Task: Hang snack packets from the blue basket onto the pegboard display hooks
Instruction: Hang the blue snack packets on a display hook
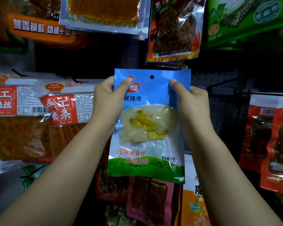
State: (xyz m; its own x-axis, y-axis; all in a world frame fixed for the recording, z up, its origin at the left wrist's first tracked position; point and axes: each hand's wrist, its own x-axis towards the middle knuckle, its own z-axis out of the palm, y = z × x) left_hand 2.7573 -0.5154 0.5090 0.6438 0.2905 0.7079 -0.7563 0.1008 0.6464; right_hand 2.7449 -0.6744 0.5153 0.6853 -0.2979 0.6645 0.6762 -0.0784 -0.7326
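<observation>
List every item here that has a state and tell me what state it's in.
Blue plastic snack packet: held upright before the pegboard, not yet hung.
Round hang hole: empty, no hook through it.
Left hand: pinches the packet's top left edge.
Right hand: pinches the top right edge.
Red plastic snack packets: hanging at left.

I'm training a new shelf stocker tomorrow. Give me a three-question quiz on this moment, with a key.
1. True or false: the blue packet is held by both the left hand and the right hand.
2. The hang hole sits: A) at the bottom edge, B) top centre, between the two thumbs, C) under the left thumb.
3. Fill in: directly above the blue packet hangs a packet printed with ____.

Key: 1 true; 2 B; 3 flames.
</observation>
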